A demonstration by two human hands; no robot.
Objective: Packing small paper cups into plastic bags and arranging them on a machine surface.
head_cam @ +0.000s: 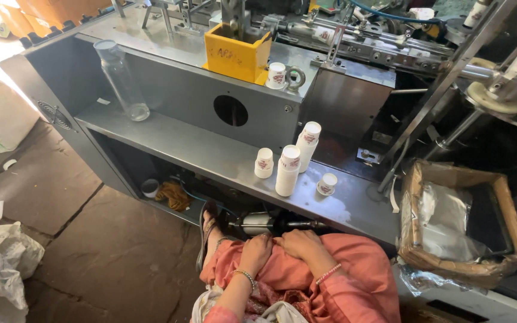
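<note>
Left hand [256, 250] and right hand [299, 242] rest loosely open on pink-clad lap, gripping nothing, paper cup stacks [288, 170] untouched on metal shelf [198, 149] ahead

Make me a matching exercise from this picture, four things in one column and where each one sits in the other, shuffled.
Things:
1. clear bottle
2. yellow box
3. cardboard carton
4. both hands

Places:
A. on top of the machine
B. on the pink lap
C. left end of the steel shelf
D. right of the shelf, lined with plastic

Pairs: 1-C, 2-A, 3-D, 4-B
</note>
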